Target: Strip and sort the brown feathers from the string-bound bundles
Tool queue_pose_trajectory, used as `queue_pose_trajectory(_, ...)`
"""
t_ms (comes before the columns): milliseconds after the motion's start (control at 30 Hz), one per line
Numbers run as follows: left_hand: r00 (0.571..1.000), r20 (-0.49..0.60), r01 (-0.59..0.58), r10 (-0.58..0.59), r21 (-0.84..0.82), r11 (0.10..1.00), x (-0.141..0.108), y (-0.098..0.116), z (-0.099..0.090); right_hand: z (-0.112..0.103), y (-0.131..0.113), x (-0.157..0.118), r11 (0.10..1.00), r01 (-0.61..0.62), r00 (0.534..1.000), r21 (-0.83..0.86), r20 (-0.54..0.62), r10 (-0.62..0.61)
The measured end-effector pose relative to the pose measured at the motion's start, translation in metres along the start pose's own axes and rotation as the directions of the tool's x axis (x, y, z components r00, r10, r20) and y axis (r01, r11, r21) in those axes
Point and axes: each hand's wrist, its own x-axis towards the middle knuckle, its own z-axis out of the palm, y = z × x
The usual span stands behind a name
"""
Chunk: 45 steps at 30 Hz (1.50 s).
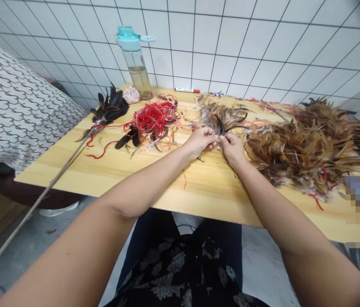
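My left hand [201,143] and my right hand [232,148] meet near the middle of the wooden table, fingertips almost touching. Both are closed in a pinch. Dark feathers [223,123] fan out just above my right fingertips, their quill ends at my right thumb and finger. What my left fingers pinch is too small to make out. Behind my hands lies a loose heap of brown feathers [207,113]. To the left is a tangle of red string [154,118] with a few black feathers [132,136] at its edge.
A large pile of brown feathers [298,145] covers the table's right side. A stick [55,179] with black feathers [111,104] overhangs the left edge. A water bottle [138,68] and a red marker [187,90] stand and lie near the tiled wall. A patterned cloth [23,102] is at left.
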Motion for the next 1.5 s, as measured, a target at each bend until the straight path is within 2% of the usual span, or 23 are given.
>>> queue_pose_trajectory(300, 1.000, -0.028, -0.012, 0.012, -0.004, 1.000, 0.001, 0.001, -0.001, 0.001, -0.001, 0.000, 0.999, 0.023, 1.000, -0.041, -0.004, -0.023)
queue_pose_trajectory(500, 0.999, -0.033, -0.033, 0.033, 0.019, 0.999, 0.001, 0.000, -0.003, 0.000, -0.003, -0.001, 1.000, -0.017, 0.999, 0.023, 0.036, 0.016)
queue_pose_trajectory(733, 0.991, -0.114, -0.050, 0.069, 0.166, 0.985, 0.000, 0.005, 0.001, 0.000, -0.002, -0.002, 0.991, -0.091, 0.994, 0.099, 0.074, 0.084)
queue_pose_trajectory(867, 0.988, -0.133, -0.052, 0.085, 0.235, 0.971, -0.002, 0.005, 0.004, 0.001, 0.003, 0.000, 0.996, -0.063, 0.996, 0.055, 0.071, 0.059)
queue_pose_trajectory(1033, 0.986, -0.142, -0.060, 0.087, 0.189, 0.980, 0.001, 0.001, -0.001, 0.001, 0.007, 0.000, 1.000, -0.015, 0.997, 0.006, 0.076, 0.015)
queue_pose_trajectory(1133, 0.993, -0.096, -0.048, 0.062, 0.139, 0.989, 0.002, 0.001, -0.004, 0.000, 0.005, -0.001, 1.000, -0.003, 0.996, 0.018, 0.084, 0.001)
queue_pose_trajectory(1300, 1.000, 0.027, -0.007, 0.007, 0.008, 1.000, -0.002, 0.009, -0.005, -0.002, 0.001, -0.003, 0.991, -0.091, 0.991, 0.101, 0.111, 0.080)
queue_pose_trajectory(1500, 0.978, 0.172, 0.135, -0.115, -0.110, 0.985, -0.003, 0.021, -0.014, -0.006, 0.008, -0.001, 0.995, -0.067, 0.997, 0.077, 0.040, 0.064)
